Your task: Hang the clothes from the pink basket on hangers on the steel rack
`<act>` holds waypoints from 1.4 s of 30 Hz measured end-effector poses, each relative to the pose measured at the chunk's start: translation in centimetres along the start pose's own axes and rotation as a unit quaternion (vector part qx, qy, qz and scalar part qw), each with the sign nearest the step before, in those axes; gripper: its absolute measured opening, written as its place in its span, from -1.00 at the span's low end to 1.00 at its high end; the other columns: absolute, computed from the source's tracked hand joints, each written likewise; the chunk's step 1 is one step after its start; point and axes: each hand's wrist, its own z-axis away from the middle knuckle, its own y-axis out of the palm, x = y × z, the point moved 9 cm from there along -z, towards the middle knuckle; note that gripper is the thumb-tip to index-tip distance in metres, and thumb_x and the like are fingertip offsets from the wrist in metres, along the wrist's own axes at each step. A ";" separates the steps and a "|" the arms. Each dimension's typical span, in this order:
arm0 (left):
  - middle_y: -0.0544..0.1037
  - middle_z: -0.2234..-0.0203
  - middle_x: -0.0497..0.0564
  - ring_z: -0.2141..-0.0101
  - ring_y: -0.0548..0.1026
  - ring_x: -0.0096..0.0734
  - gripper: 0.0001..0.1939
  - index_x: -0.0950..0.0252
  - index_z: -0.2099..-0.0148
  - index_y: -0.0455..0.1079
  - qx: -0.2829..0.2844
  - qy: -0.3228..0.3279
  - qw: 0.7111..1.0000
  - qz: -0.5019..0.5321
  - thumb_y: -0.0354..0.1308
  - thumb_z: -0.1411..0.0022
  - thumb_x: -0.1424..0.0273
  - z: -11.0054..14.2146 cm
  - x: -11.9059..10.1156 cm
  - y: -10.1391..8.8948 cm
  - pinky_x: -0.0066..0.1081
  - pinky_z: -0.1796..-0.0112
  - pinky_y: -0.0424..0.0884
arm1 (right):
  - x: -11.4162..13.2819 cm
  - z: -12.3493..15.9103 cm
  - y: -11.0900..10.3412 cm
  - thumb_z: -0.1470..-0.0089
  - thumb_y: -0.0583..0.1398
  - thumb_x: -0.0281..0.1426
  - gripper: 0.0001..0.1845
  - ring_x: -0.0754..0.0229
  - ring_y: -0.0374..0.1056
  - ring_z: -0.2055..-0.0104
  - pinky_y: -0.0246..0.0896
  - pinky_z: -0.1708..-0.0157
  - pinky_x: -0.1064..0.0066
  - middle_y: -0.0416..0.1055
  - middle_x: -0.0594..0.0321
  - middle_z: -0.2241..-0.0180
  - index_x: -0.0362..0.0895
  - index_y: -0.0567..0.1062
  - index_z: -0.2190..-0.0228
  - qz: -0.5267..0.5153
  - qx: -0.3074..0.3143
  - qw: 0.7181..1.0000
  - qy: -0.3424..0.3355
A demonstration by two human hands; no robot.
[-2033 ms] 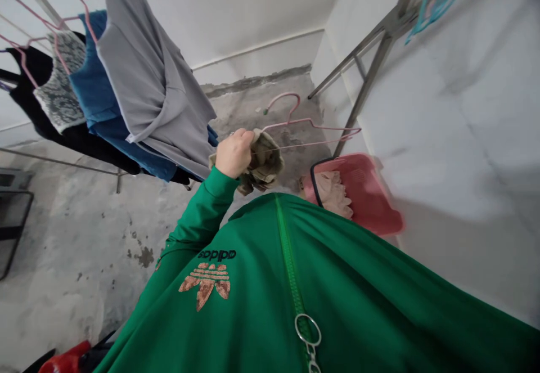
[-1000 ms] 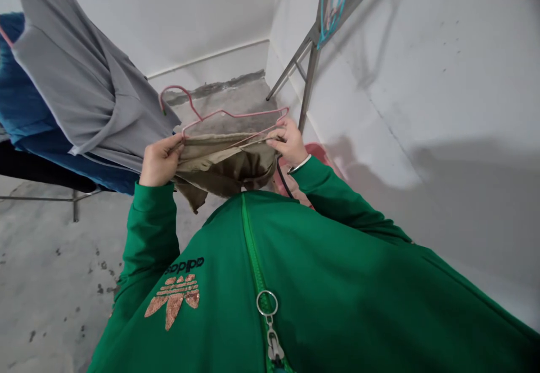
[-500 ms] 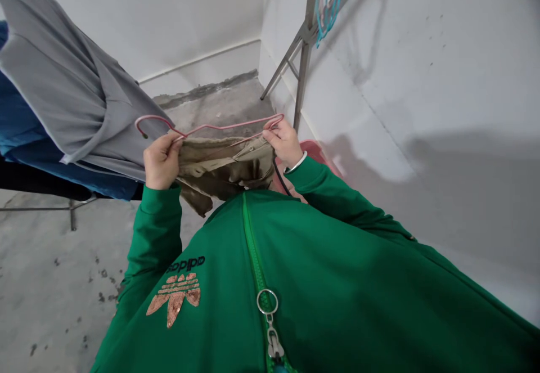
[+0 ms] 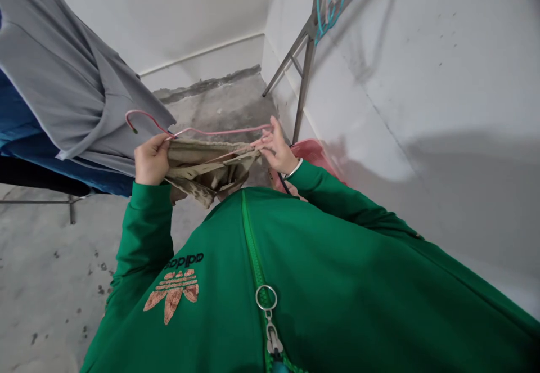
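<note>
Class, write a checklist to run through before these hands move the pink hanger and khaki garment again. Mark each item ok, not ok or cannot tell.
1. Left hand gripping the khaki garment: ok.
2. Right hand at the far end of the pink hanger: ok.
3. Right hand's grip firm: cannot tell; its fingers are partly spread.
4. Hanger's hook outside the khaki cloth: ok.
5. Khaki cloth smooth: not ok, folds are bunched.
</note>
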 end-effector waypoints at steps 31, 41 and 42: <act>0.47 0.58 -0.06 0.48 0.40 -0.41 -0.69 0.28 0.36 0.50 0.097 -0.031 0.994 0.025 0.09 -0.16 0.16 0.7 1.3 0.2 -0.46 0.43 0.32 | 2.2 -2.7 -3.2 -0.03 0.13 -0.42 -0.46 -0.04 0.27 0.07 0.01 -0.06 -0.02 0.50 0.13 0.33 -0.20 0.32 -0.09 0.175 0.015 0.983 -0.055; 0.57 0.43 -0.02 0.34 0.51 -0.37 -0.76 0.28 0.35 0.51 -0.080 0.051 0.994 0.047 0.09 -0.16 0.26 0.3 -0.9 -2.3 -0.39 0.21 0.43 | 3.5 -2.7 -2.5 -0.04 0.08 -0.41 -0.51 0.03 0.36 0.05 -0.04 -0.16 -0.06 0.43 0.20 0.35 -0.12 0.29 -0.05 0.106 0.017 0.987 -0.122; 0.58 0.43 -0.02 0.34 0.51 -0.35 -0.76 0.28 0.35 0.51 -0.060 0.046 0.996 0.045 0.10 -0.14 0.25 0.3 -0.6 -2.5 -0.39 0.21 0.44 | 3.5 -2.5 -2.7 -0.06 0.09 -0.37 -0.58 0.04 0.36 0.05 -0.04 -0.18 -0.05 0.42 0.17 0.31 -0.10 0.33 0.01 0.103 -0.003 0.988 -0.116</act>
